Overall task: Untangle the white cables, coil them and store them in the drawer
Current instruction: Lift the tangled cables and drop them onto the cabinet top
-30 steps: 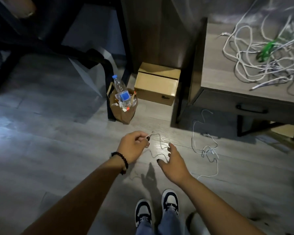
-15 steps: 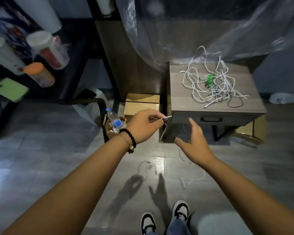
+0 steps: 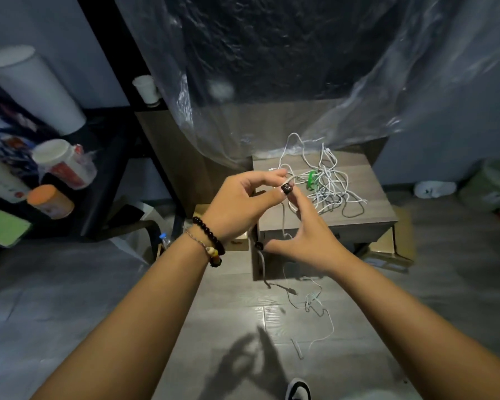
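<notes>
While the nightstand (image 3: 358,215) carries the main tangle of white cables (image 3: 326,183) on its top, one loose cable (image 3: 286,284) hangs from the raised hands to the floor, its long axis near vertical. The left hand (image 3: 243,203) pinches the cable's upper end between thumb and fingertips. The right hand (image 3: 306,241), just below, is spread with thumb out; whether it touches the cable cannot be determined. The drawer front is mostly hidden behind the hands.

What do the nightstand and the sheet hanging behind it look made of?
The nightstand looks like wood or wood-look laminate: matte grey-brown with grain lines. The sheet looks like thin clear plastic film: see-through, crinkled, with shiny highlights.
</notes>
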Demonstrator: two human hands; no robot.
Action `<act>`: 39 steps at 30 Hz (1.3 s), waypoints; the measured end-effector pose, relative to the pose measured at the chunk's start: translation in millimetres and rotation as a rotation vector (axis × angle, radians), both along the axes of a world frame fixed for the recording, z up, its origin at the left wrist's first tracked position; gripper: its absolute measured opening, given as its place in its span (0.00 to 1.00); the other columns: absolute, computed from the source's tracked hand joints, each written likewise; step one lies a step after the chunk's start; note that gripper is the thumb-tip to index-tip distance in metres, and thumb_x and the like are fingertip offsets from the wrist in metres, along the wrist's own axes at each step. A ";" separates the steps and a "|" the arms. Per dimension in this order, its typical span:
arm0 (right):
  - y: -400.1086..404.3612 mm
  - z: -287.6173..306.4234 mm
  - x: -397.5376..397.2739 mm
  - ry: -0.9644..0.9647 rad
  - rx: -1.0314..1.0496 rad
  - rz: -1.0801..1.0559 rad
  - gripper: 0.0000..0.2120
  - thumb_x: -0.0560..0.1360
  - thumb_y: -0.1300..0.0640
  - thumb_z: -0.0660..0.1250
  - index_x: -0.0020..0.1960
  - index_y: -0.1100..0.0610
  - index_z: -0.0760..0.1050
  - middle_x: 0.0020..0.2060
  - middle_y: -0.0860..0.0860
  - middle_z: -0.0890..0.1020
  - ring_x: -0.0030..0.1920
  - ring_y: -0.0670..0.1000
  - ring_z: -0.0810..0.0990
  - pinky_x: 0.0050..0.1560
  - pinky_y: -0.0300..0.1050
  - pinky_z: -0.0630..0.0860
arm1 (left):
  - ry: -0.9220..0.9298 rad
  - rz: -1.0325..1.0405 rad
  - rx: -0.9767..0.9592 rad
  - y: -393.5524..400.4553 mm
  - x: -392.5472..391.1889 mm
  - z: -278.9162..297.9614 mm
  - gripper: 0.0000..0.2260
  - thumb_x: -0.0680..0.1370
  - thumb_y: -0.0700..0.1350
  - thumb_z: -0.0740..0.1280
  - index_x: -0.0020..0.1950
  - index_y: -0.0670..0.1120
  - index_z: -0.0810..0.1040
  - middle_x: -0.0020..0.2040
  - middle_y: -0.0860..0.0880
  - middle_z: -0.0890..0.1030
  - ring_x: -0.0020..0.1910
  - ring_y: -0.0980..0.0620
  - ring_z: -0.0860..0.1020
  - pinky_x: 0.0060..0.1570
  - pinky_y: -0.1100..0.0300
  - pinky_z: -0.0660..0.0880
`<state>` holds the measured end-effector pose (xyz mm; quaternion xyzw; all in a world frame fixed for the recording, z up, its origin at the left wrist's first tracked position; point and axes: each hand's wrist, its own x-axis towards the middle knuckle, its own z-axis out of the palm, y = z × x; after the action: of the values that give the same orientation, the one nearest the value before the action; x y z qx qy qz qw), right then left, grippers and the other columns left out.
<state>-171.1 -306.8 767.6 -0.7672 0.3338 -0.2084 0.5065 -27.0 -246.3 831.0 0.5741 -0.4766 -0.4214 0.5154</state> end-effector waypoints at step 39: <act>-194.2 63.5 7.5 -0.185 0.160 -0.335 0.06 0.75 0.61 0.69 0.42 0.60 0.84 0.25 0.44 0.77 0.27 0.40 0.68 0.30 0.32 0.64 | -0.228 -0.002 -0.108 -196.2 28.7 -44.9 0.29 0.76 0.65 0.54 0.70 0.49 0.70 0.66 0.52 0.75 0.65 0.61 0.72 0.65 0.63 0.68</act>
<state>-163.6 -501.0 831.1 -0.6358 0.4241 -0.3322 0.5527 1.7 -442.5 786.1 0.5893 -0.5545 -0.3276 0.4877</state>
